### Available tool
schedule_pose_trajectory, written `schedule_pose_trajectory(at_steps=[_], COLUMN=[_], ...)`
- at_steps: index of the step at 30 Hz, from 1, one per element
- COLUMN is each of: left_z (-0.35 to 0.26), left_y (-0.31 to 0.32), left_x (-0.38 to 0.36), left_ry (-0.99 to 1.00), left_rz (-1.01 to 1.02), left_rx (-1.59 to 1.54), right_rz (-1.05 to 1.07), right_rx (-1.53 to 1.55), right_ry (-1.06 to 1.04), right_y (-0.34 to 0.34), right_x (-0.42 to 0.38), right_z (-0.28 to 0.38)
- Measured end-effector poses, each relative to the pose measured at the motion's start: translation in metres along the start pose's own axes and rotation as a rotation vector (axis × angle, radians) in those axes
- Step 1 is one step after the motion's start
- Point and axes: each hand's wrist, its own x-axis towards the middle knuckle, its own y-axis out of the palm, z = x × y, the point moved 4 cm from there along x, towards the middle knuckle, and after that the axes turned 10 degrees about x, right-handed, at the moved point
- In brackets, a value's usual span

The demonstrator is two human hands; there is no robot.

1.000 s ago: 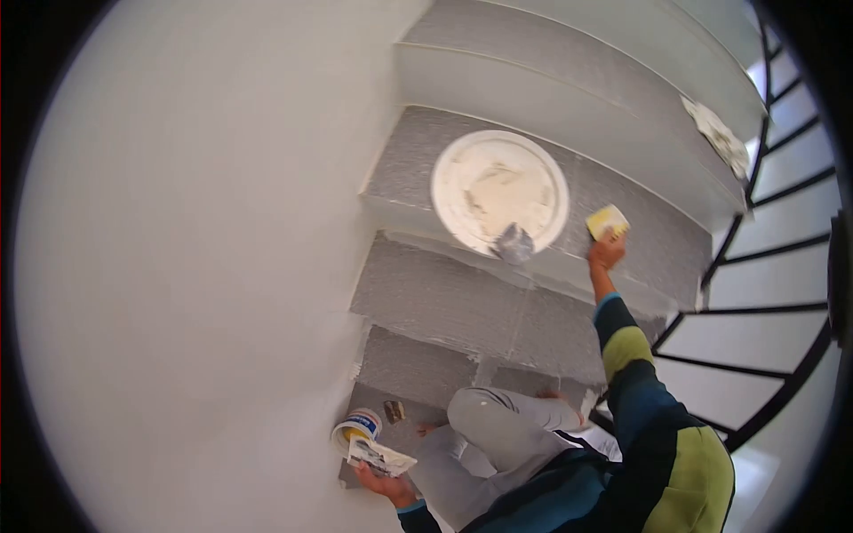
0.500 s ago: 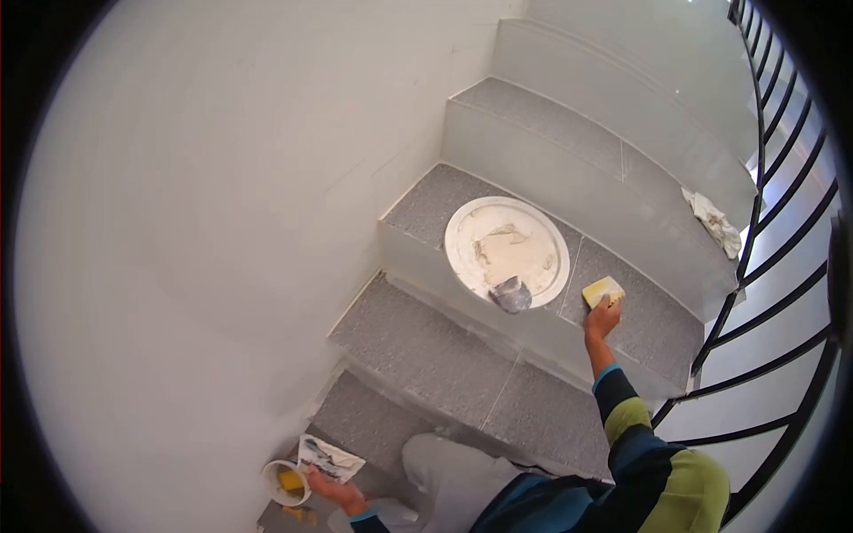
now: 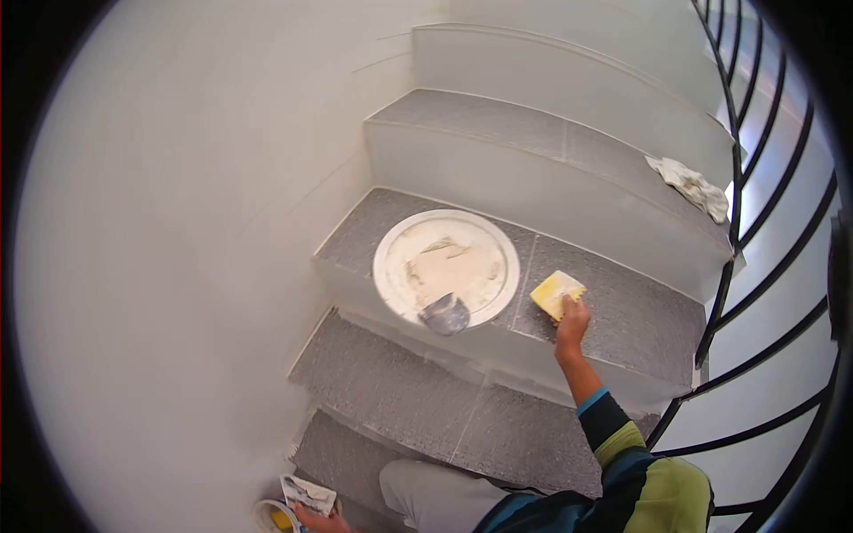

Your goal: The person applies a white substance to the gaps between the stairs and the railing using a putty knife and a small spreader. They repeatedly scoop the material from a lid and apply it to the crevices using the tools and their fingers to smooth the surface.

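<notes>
My right hand [image 3: 573,327] is closed on a yellow sponge [image 3: 553,291] whose upper face carries white residue. It is at a grey stair tread, to the right of a round white lid [image 3: 384,250] with pale paste on it. A dark grey, paste-marked blade-like piece [image 3: 446,315] lies at the lid's near rim. At the bottom left, my left hand [image 3: 322,522] grips a flat rectangular spreader [image 3: 308,493] smeared with white and dark marks. This spreader is beside the white bucket [image 3: 263,513], which has something yellow inside. The frame edge cuts off part of that hand.
Grey treads with white risers [image 3: 533,191] climb and curve upward. On the right runs a black metal railing [image 3: 724,306], with a crumpled white cloth [image 3: 693,188] on a higher step near it. A plain white wall [image 3: 178,222] borders the left.
My view has shifted, so the lid sits further left and lower. My right hand still has the sponge on the same tread. The left hand and bucket are now lower in the frame.
</notes>
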Motion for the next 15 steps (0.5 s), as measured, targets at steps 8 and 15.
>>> schedule_pose_trajectory(at_steps=[8,15], left_z=[-0.04,-0.003], left_y=[0.042,-0.002], left_x=[-0.033,0.008], left_ry=[-0.131,0.049], left_rz=[-0.113,0.131], left_rx=[-0.083,0.177], right_rz=[0.303,0.485], right_rx=[0.03,0.103], right_ry=[0.084,0.318], right_y=[0.025,0.064], right_x=[-0.004,0.02], right_z=[0.009,-0.018])
